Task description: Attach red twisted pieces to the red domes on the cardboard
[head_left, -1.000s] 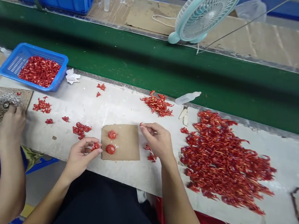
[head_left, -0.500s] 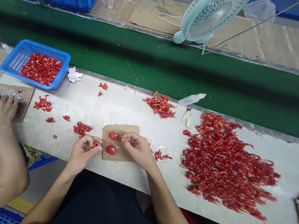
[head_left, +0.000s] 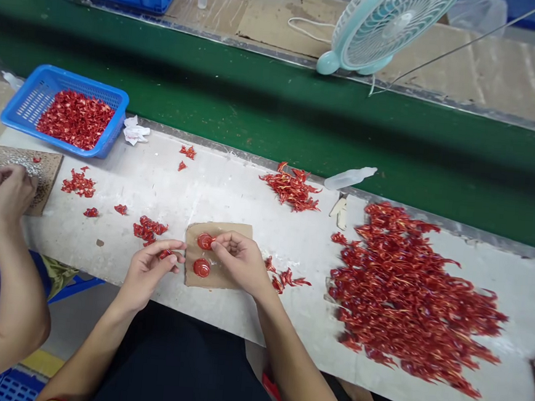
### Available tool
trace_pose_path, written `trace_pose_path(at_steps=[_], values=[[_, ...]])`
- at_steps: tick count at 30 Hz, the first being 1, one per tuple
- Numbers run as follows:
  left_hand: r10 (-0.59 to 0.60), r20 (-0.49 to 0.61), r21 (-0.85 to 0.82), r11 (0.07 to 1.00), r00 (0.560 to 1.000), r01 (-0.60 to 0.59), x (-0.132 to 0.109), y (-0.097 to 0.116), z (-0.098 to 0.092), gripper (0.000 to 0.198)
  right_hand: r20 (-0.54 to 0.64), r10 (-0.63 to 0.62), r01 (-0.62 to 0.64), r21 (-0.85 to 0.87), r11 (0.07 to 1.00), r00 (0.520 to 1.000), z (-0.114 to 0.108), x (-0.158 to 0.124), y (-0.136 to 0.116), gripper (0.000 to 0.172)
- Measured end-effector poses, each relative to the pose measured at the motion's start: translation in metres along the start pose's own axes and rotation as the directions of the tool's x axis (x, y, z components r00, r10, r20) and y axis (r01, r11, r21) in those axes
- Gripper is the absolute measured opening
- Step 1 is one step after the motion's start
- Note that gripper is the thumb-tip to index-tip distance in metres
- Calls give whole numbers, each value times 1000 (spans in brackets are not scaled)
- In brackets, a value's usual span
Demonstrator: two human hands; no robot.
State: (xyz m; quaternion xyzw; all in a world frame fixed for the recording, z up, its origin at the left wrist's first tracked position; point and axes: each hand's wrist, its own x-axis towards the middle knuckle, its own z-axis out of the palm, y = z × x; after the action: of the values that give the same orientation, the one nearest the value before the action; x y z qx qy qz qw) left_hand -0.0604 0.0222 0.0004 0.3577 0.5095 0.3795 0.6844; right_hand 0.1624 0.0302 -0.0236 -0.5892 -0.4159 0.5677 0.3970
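Note:
A brown cardboard piece (head_left: 217,277) lies in front of me with two round, shiny red caps or shallow dishes on it. My right hand (head_left: 240,261) pinches a small red piece, its fingertips at the right edge of the upper red round dish (head_left: 205,241). The lower red round dish (head_left: 201,267) sits untouched just below. To the left of the cardboard, my left hand (head_left: 149,270) has thumb and fingers curled around another small red piece (head_left: 165,253). A cluster of red pieces (head_left: 147,229) lies just beyond the left hand.
At right spreads a large heap of red curled pieces (head_left: 412,298). A smaller pile (head_left: 291,189) and a translucent bottle (head_left: 350,178) lie farther back. A blue basket (head_left: 110,129) holds red pieces. A co-worker's hand (head_left: 8,195) is at far left. A fan (head_left: 392,28) stands behind.
My right hand has brought its small red piece leftward to the upper dish's edge. The left thumb and fingers have parted slightly. The co-worker's fingers have curled in. The view has shifted a little.

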Motion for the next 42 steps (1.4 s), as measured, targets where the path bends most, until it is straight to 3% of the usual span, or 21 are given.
trace_pose_path(at_steps=[6, 14, 20, 27, 38, 42], values=[[-80, 130, -51, 995, 988, 87, -3, 4, -1, 43, 72, 101, -112, 160, 981, 992, -4, 0, -5, 37], [-105, 119, -102, 988, 987, 118, 1, 0, 2, 48, 133, 223, -258, 403, 878, 966, -7, -3, -16, 37], [-54, 60, -153, 986, 997, 63, 7, 1, 9, 16, 158, 193, -242, 412, 878, 968, -3, -8, -25, 35], [-83, 78, -149, 984, 993, 94, 5, 4, 16, 34, 194, 145, -215, 414, 885, 970, 3, -16, -26, 34], [-52, 17, -156, 986, 999, 54, 5, -5, 19, 21, 203, 45, -118, 360, 925, 978, 18, -21, -31, 30], [-88, 52, -167, 981, 995, 95, 3, -4, 16, 29, 210, 35, -111, 362, 925, 977, 18, -23, -31, 30]])
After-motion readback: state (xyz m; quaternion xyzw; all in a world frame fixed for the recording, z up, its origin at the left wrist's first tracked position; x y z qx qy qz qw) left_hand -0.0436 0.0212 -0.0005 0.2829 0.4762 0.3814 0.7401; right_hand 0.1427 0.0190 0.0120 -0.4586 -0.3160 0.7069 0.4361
